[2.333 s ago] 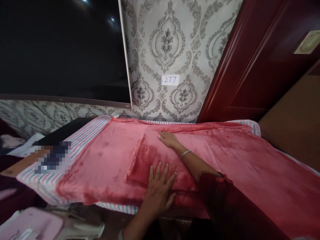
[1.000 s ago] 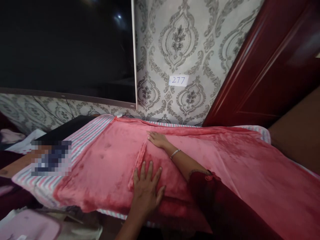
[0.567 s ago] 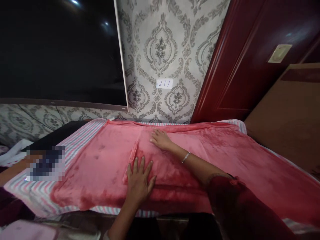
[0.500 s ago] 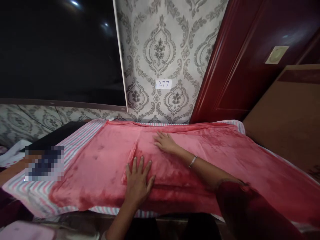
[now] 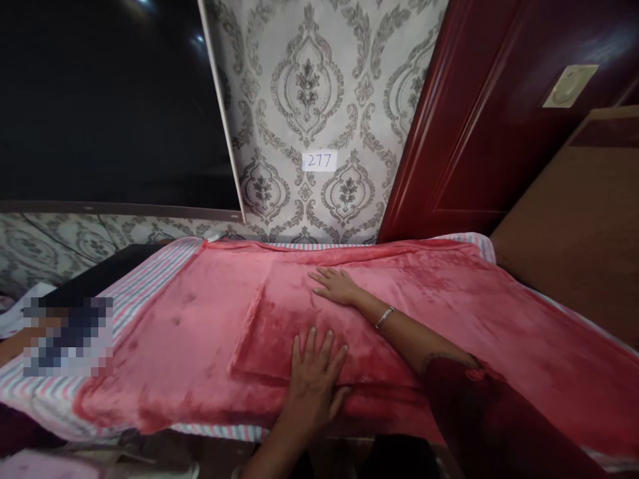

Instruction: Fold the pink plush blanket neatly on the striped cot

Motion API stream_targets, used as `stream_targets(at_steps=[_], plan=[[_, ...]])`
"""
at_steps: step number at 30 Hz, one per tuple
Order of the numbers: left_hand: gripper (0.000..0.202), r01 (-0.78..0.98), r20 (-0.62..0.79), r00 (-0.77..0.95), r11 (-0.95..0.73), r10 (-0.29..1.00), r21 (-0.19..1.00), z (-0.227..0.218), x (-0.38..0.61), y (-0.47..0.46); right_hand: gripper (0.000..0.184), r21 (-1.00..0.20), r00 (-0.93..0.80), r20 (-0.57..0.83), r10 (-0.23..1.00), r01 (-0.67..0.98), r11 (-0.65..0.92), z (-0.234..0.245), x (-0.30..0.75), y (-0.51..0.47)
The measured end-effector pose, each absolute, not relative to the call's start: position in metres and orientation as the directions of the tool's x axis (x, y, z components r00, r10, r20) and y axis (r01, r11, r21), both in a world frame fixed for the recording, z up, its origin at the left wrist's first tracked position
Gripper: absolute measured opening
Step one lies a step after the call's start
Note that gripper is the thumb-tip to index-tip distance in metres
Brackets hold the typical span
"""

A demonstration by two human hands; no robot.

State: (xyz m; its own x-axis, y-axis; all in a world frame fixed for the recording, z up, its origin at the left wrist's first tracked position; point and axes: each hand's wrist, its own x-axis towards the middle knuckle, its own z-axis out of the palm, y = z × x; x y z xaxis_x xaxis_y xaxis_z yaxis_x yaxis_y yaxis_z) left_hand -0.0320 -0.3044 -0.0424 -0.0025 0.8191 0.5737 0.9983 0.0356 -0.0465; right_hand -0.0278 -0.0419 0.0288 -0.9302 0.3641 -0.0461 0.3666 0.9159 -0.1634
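Note:
A pink plush blanket [image 5: 464,313] lies spread over a table, with a folded-over layer [image 5: 264,326] in its middle. My left hand [image 5: 315,372] rests flat on the near edge of that folded layer, fingers spread and open. My right hand [image 5: 335,285] lies flat farther back on the same layer, fingers stretched out, a silver bangle [image 5: 384,317] at the wrist and a dark red sleeve on the forearm. Neither hand holds anything.
A striped pink and grey cloth [image 5: 144,279] shows under the blanket at the left. Behind stand a dark screen [image 5: 110,100], patterned wallpaper with a label "277" [image 5: 319,160], a dark red door [image 5: 499,113] and a brown board [image 5: 579,219] at right.
Both hands have slid to the right across the folded layer, staying flat on it. The view has shifted a little, so the scene sits farther left.

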Motion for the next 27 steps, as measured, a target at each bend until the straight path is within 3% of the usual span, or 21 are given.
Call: stream_targets(at_steps=[6,19,27], plan=[[0.072,0.999,0.544,-0.021,0.042,0.839,-0.026,-0.038,-0.03,-0.306,0.066,-0.274,-0.914,-0.03,0.405,0.397,0.876,0.017,-0.045,-0.013],[0.068,0.998,0.559,-0.014,0.046,0.829,-0.043,-0.038,-0.033,-0.302,0.065,-0.266,-0.9,0.029,0.435,0.413,0.871,0.023,-0.042,-0.021],[0.064,0.997,0.597,-0.034,0.069,0.801,-0.036,-0.028,-0.028,-0.3,0.063,-0.179,-0.854,0.074,0.515,0.496,0.85,0.047,0.002,-0.042]])
